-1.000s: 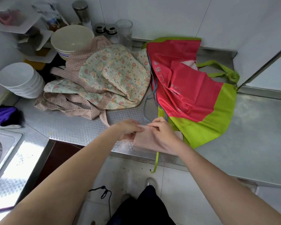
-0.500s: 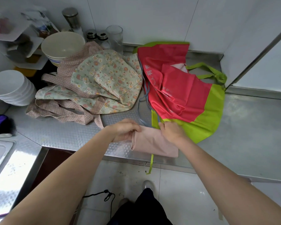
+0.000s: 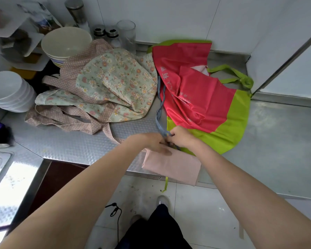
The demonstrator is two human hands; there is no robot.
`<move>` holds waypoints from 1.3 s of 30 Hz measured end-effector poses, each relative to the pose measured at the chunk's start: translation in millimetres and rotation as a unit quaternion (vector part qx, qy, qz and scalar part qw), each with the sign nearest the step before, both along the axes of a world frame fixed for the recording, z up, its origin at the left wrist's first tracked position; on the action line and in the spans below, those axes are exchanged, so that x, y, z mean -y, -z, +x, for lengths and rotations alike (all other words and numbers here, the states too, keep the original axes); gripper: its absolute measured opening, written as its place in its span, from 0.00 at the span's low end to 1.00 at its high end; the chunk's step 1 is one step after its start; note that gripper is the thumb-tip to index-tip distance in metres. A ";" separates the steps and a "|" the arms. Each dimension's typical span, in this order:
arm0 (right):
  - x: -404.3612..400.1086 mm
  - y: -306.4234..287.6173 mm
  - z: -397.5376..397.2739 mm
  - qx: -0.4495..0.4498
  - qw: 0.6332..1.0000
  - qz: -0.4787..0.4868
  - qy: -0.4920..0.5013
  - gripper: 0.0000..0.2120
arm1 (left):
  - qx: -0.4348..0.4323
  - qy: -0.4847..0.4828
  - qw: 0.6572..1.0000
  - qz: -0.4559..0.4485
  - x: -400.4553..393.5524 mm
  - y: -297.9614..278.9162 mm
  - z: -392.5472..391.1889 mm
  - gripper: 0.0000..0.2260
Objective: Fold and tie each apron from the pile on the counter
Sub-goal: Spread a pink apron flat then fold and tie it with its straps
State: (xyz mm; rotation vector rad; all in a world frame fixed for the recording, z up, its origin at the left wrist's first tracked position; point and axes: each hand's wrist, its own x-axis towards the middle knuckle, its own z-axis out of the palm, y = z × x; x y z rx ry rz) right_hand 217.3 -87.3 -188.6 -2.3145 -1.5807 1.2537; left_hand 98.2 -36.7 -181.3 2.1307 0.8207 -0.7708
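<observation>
**Folded pink apron being tied at the counter edge**

The pink apron (image 3: 171, 165), already folded into a flat packet, was seen lying at the front edge of the steel counter (image 3: 276, 137), one corner hanging slightly over it. The left hand (image 3: 151, 141) was pressed on the packet's top, its fingers curled near the blue-grey strap (image 3: 159, 112). The strap was pinched by the right hand (image 3: 180, 137), just beside the left. The cloth was judged to be light and soft, so it can unfold easily; it should be held flat while the thin strap, taken near its end, is wound around. The floral apron (image 3: 113, 83) and the red-and-green apron (image 3: 201, 97) were left unfolded behind.
</observation>
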 end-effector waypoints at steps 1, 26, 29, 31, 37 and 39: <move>-1.9 -1.7 0.8 -0.021 1.000 -0.001 0.011 0.16 | 0.003 0.015 1.000 -0.001 0.5 0.7 2.8 0.20; -49.6 -222.5 12.1 0.089 0.964 0.246 0.045 0.16 | 0.020 0.093 0.973 0.212 -16.6 -76.4 4.2 0.09; -46.5 -239.9 2.3 -0.125 0.937 0.305 0.118 0.17 | 0.028 0.069 0.970 0.232 -15.7 -82.5 3.4 0.12; -38.7 -255.7 -4.4 -0.209 0.902 0.346 0.151 0.18 | 0.028 0.048 0.968 0.243 -16.0 -88.3 0.7 0.11; 2.0 -284.4 -10.3 -0.350 0.852 0.363 0.140 0.21 | 0.123 -0.215 0.950 0.190 -48.5 -101.2 -26.0 0.15; 11.3 -279.1 -3.8 -0.369 0.843 0.358 0.162 0.20 | 0.192 -0.358 0.903 0.140 -63.8 -108.6 -36.1 0.08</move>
